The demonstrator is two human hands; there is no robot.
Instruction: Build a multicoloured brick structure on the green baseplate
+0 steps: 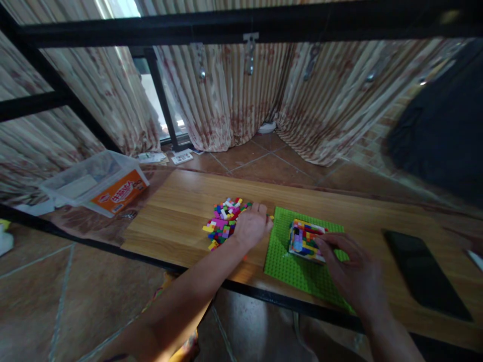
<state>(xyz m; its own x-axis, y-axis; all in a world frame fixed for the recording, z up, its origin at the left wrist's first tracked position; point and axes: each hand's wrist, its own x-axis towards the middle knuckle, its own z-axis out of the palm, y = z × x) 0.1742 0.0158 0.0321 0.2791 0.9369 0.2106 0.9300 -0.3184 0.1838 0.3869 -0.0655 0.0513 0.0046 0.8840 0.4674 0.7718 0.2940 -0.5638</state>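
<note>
A loose pile of small coloured toy bricks (222,226) lies on the wooden tabletop. Over the pile's right edge is my left hand (252,224), its fingers curled down; a bit of yellow shows by the fingertips, and what they hold is hidden. To the right, a green studded baseplate (281,251) carries a low rectangular build of multicoloured bricks (306,240). My right hand (350,266) reaches in from the right, thumb and index finger pinched together at the build's right side. Whether a small brick sits in that pinch I cannot make out.
A dark flat tablet-like slab (424,274) lies on the table (169,211) at the right. A clear plastic box with an orange label (121,193) stands at the left. Beyond the table hang striped curtains (234,100), and a black metal bar (226,30) crosses above.
</note>
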